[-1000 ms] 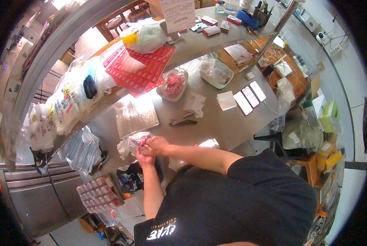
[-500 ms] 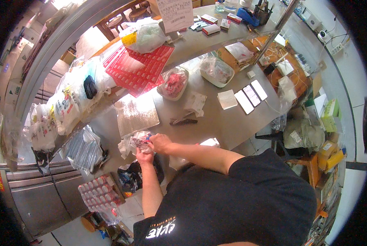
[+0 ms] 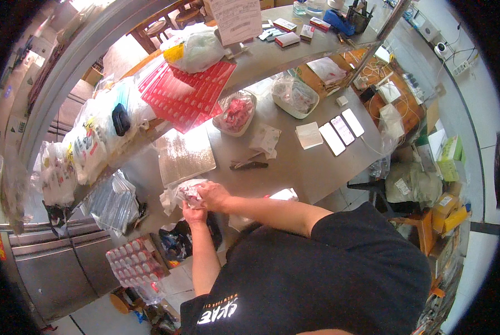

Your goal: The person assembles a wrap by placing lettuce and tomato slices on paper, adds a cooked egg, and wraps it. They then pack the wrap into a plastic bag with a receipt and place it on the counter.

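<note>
Both my hands are closed on a crumpled white bag [image 3: 188,191] with reddish print, held at the near left part of the steel counter. My left hand [image 3: 193,214] grips it from below. From the right, my right hand [image 3: 215,197] presses its curled fingers against the bag's side. What lies inside the bag cannot be made out. Just beyond it is a shiny silver foil sheet [image 3: 185,158], and a crumpled paper [image 3: 265,140] rests to the right with a dark strip [image 3: 250,166] near it.
Two baskets, one with red packets [image 3: 236,114] and one with clear bags [image 3: 296,96], stand along the counter's back. Three phones [image 3: 332,139] lie at the right. A shelf with plastic bags [image 3: 88,148] and red sheets [image 3: 188,92] overhangs the left. Packed cans [image 3: 132,261] are below.
My right hand has shifted its grip slightly over the bag. A small blue patch seen by its fingers is now out of sight.
</note>
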`<state>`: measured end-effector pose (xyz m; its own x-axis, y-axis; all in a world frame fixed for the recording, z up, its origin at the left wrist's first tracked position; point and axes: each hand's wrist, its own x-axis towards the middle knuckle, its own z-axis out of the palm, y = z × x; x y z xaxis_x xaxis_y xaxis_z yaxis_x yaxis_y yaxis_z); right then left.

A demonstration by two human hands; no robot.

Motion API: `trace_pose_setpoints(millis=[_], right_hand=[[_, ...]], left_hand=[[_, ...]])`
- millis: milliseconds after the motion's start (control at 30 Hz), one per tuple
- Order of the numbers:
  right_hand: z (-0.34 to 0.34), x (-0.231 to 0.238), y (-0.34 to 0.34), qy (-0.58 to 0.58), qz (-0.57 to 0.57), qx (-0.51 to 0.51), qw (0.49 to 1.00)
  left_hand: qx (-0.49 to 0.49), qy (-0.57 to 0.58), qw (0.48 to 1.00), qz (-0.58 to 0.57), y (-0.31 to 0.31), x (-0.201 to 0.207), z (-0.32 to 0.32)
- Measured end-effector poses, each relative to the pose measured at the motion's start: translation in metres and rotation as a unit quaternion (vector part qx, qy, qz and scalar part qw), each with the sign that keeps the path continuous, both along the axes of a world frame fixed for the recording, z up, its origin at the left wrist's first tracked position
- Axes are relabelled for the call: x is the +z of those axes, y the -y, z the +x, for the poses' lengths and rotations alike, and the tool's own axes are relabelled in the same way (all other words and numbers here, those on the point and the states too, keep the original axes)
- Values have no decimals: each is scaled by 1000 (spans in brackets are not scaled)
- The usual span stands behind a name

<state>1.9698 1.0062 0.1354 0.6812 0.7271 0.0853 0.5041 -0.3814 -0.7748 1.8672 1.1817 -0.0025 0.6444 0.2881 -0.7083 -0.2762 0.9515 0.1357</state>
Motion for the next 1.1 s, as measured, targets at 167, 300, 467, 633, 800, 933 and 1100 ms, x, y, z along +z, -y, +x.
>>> trace_pose_setpoints(millis=[167,300,467,633,800,933,1100], right_hand=[[2,-2,-5,-139,-121,2,983],[2,-9,-5,-168,-82,-17,982],[-1,-16,-2,-157,-50,-16,986],[-1,-21,-2,-166,15,-35,985],[4,-29,-5,-224,99,-78,966],[9,-33,-5,-252,107,-94,957],[7,-37,-8,-237,111,-142,955]], left_hand=[[32,-17,999,-23,4,11,4],[24,-7,1000,-3,3,6,1],[-2,27,999,-25,-3,-9,-2],[2,68,997,-45,-2,-10,-8],[-13,107,993,-41,3,-5,-11],[-27,104,994,-28,3,-4,-10],[4,63,998,-21,3,-4,-9]])
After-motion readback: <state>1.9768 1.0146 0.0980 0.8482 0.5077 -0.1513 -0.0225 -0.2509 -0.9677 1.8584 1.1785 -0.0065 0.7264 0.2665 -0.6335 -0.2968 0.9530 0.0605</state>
